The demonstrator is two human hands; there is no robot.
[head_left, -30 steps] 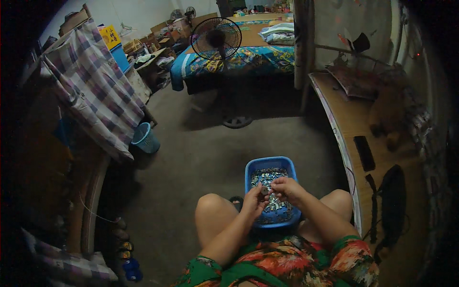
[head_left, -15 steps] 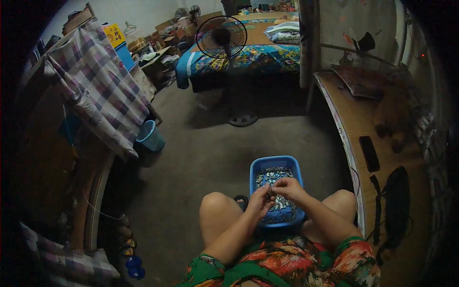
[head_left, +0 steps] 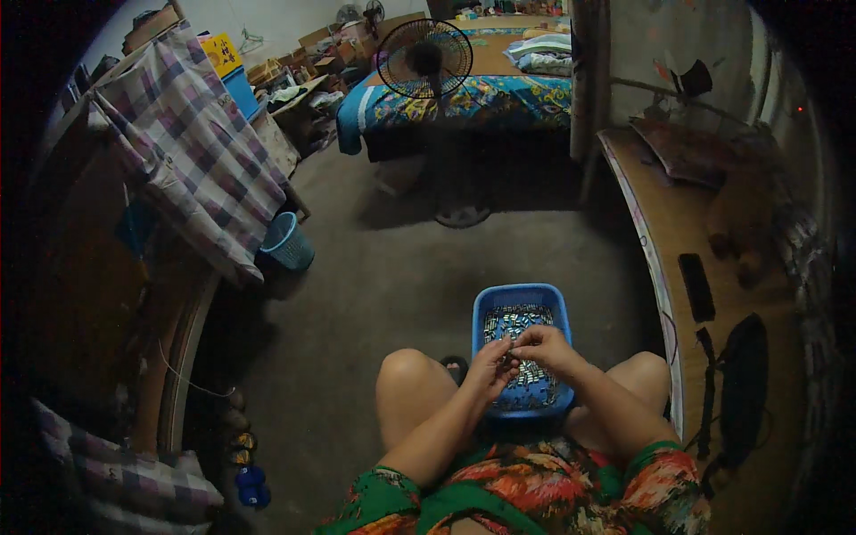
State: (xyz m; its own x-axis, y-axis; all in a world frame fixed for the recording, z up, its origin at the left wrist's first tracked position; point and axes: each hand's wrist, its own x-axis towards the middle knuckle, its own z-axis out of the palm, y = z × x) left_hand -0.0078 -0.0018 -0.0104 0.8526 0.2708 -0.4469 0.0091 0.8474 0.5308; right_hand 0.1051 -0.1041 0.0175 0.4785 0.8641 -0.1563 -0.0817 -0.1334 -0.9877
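Observation:
A blue plastic basin [head_left: 562, 314] stands between my knees, with many small shiny metal pieces [head_left: 533, 376] spread over its bottom. Above it my left hand [head_left: 492, 367] and my right hand [head_left: 546, 349] meet at the fingertips. Both hands are closed in a pinch. Whatever lies between the fingers is too small and dark to name. My hands cover part of the basin's middle and left side.
A standing fan [head_left: 424, 59] is ahead, before a bed [head_left: 499, 100]. A light blue waste basket [head_left: 289, 242] sits at left by a checked cloth [head_left: 192, 147]. On the right runs a wooden bench [head_left: 655, 196] bearing a dark phone-like slab [head_left: 696, 287] and a black bag [head_left: 743, 379].
The whole view has shifted slightly, so the room and basin appear a little further right and higher. My hands stay together over the basin, fingers still pinched.

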